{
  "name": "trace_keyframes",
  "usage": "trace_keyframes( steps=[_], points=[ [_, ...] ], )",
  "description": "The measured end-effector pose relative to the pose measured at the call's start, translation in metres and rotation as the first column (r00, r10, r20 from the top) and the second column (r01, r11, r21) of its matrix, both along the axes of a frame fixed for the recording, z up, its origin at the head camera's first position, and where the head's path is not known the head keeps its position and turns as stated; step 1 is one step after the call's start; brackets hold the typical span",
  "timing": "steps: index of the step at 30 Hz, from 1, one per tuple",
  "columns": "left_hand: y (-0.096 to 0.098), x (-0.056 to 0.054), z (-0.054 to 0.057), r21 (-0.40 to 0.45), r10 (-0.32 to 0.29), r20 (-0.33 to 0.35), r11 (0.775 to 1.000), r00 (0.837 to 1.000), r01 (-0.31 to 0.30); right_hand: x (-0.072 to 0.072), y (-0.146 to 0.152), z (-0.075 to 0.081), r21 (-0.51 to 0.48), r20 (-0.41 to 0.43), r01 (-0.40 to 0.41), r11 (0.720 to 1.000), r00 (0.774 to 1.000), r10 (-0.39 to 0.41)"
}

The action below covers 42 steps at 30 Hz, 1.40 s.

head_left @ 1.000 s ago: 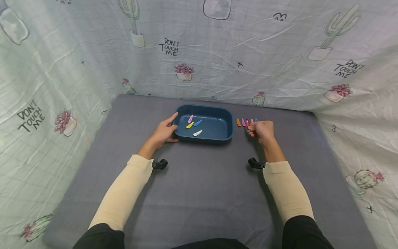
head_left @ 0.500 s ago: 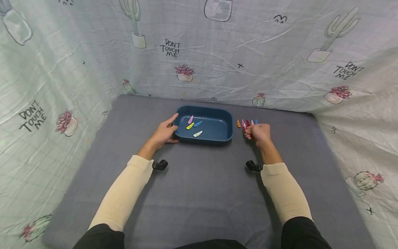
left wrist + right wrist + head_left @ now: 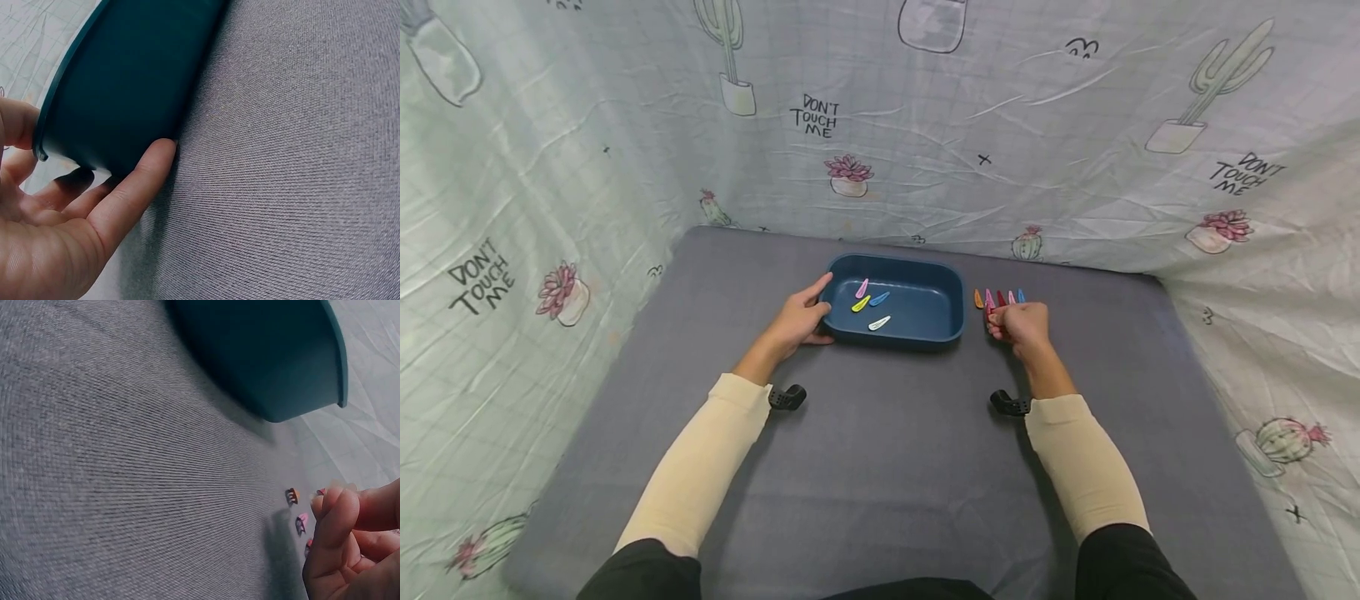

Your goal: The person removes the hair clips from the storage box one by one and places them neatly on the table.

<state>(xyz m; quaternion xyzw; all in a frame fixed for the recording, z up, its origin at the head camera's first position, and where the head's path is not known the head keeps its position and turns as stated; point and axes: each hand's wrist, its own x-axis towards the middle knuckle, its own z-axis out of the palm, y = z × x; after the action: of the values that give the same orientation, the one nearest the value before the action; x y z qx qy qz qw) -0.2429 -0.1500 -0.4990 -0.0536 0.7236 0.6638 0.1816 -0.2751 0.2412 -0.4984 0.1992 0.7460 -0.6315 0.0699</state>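
Note:
My left hand point(image 3: 793, 319) holds the left end of a dark blue rectangular tray point(image 3: 898, 340), its fingers spread around the end wall. The left wrist view shows one fingertip low against the tray's wall point(image 3: 125, 81). Inside the tray lie a pink, a yellow point(image 3: 861, 304), a blue point(image 3: 880, 298) and a white snap hair clip point(image 3: 879, 323). Just right of the tray, my right hand point(image 3: 1024, 323) pinches a red hair clip point(image 3: 989, 314) between thumb and finger. In the right wrist view the fingertips mostly hide that clip.
A short row of hair clips lies beyond my right hand: an orange clip point(image 3: 978, 298), pink ones, a red one point(image 3: 1001, 297) and a blue one point(image 3: 1021, 295). The grey table point(image 3: 887, 467) ends at a patterned cloth backdrop point(image 3: 925, 183).
My right hand has drawn left and slightly toward me from the row, and a red clip now shows at its fingertips. The left hand and tray have stayed put.

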Motion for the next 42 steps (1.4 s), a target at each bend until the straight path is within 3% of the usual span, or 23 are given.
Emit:
trace_keyframes(
  steps=[42],
  points=[
    [-0.001,-0.003,-0.003,-0.002,-0.002,-0.006,1.000,1.000,0.002,0.001,-0.008,-0.013,0.019,-0.005,0.018,1.000,1.000,-0.018]
  ],
)
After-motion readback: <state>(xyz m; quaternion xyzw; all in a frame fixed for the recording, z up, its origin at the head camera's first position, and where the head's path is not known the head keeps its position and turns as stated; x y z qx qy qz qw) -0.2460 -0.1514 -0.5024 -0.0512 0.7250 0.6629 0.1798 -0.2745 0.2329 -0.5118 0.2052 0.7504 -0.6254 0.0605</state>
